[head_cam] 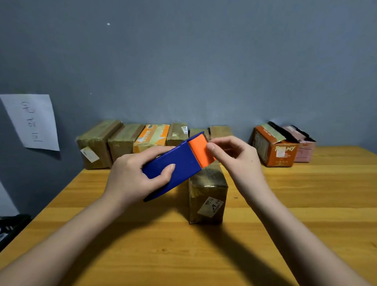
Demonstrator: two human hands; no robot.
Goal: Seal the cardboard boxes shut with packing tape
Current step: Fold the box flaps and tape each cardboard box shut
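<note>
Tape dispenser [173,167] gripped in left hand [129,177], right hand [233,156] pinching at its orange end w/ serrated blade; could nick fingertips.

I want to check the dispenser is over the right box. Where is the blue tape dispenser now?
In the head view, centre frame, the blue tape dispenser is held in the left hand, above the brown box on the table.

Tape dispenser [173,164] in both hands

dim, soft light from overhead. forearm shadows fall on the table [313,202] toward 6 o'clock. edges bend and blur slightly.
</note>
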